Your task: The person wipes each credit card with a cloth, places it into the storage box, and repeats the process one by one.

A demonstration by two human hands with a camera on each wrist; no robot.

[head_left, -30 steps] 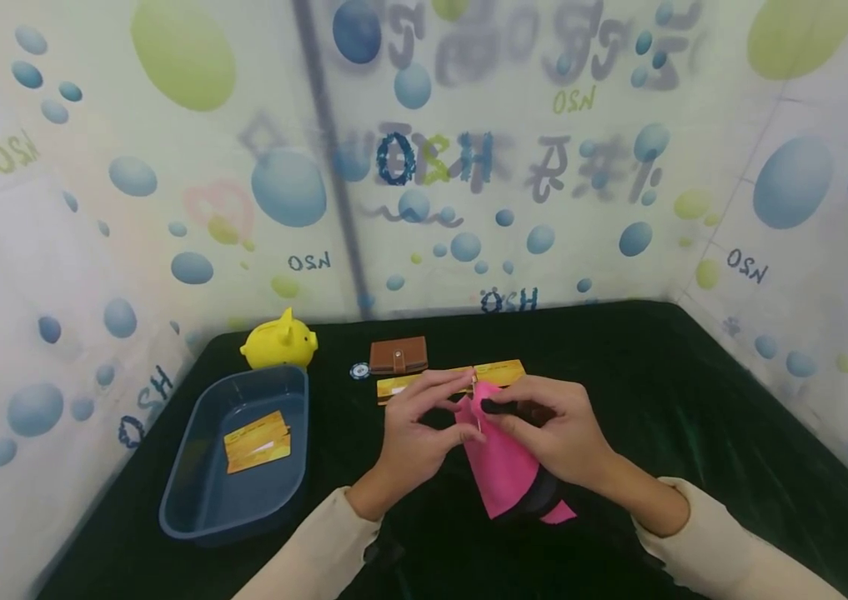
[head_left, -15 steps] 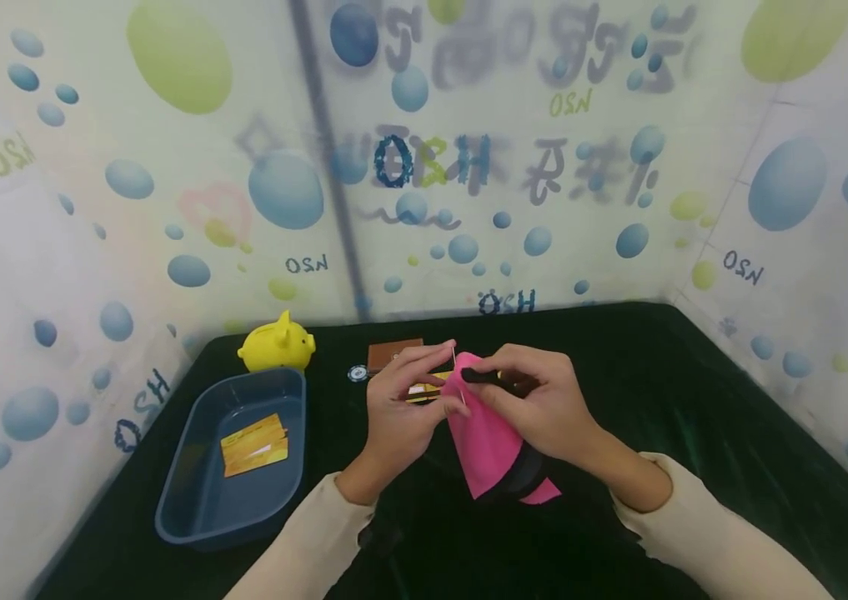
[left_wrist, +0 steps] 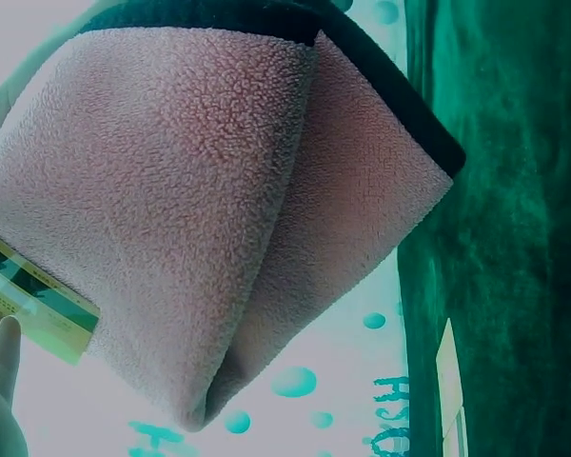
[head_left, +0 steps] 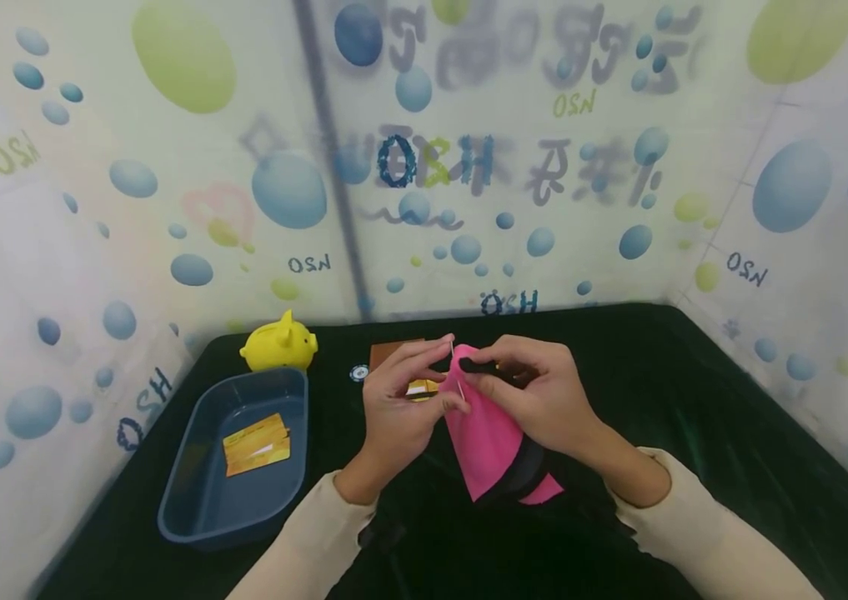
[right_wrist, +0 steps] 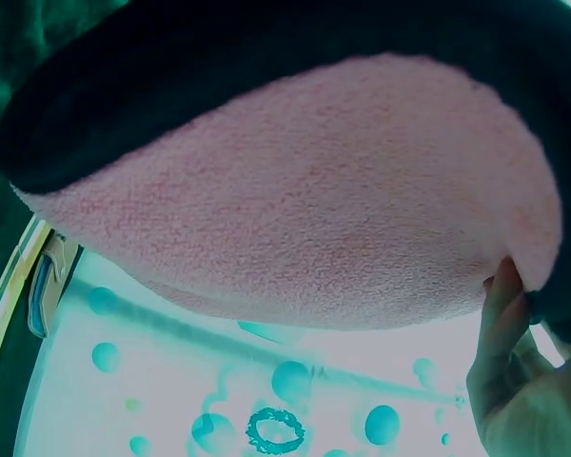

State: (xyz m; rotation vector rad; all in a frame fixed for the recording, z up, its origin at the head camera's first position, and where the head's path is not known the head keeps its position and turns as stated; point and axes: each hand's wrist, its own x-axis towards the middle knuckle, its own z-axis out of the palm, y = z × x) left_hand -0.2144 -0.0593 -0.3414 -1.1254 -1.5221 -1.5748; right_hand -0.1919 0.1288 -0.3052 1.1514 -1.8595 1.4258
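In the head view my left hand holds a thin yellow card nearly edge-on, by its edges between thumb and fingers. The left wrist view shows the card's banded face beside the cloth. My right hand pinches a pink cloth with black edging against the card. Most of the cloth hangs down below the right hand. Its fluffy pink side fills much of the right wrist view. Behind the left hand, yellow cards on the table are partly hidden.
A blue basin at left contains yellow card pieces. Behind it stands a yellow piggy bank. A round chip lies next to a brown wallet, partly covered by the left hand. Dark green cloth covers the table.
Over the last second both hands, card and pink cloth have risen and shifted slightly left in the head view, covering more of the wallet and table cards. The grips look unchanged.
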